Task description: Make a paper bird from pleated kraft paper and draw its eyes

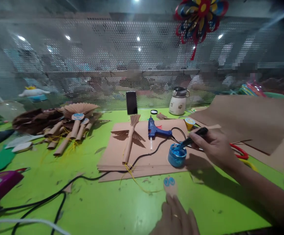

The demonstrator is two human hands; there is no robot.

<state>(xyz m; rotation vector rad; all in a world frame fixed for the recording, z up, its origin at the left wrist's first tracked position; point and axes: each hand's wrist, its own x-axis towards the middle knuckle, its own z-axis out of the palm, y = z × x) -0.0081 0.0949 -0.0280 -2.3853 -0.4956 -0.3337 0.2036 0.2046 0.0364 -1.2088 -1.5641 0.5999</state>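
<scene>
My right hand (212, 147) grips a thick black marker-shaped tool (194, 136), its lower end in an uncovered jar of blue paint (177, 156). That tip is hidden in the paint, so its kind is unclear. Near the front edge, the fingers of my left hand (177, 217) lie stretched out over the lower end of a small brown paper piece (170, 186) with two blue ringed eyes. Beyond the jar, a blue glue gun (156, 129) rests on stacked brown paper (114, 150). Left of it lies a rolled paper figure (129, 140) with pleated wings and yellow string.
Several similar paper figures (74, 127) are heaped at the left. A black cord (83, 178) crosses the green table (95, 209). A phone (131, 102) and a white flask (178, 101) stand at the back. Large brown paper sheets (249, 120) and red-handled scissors (241, 151) lie right.
</scene>
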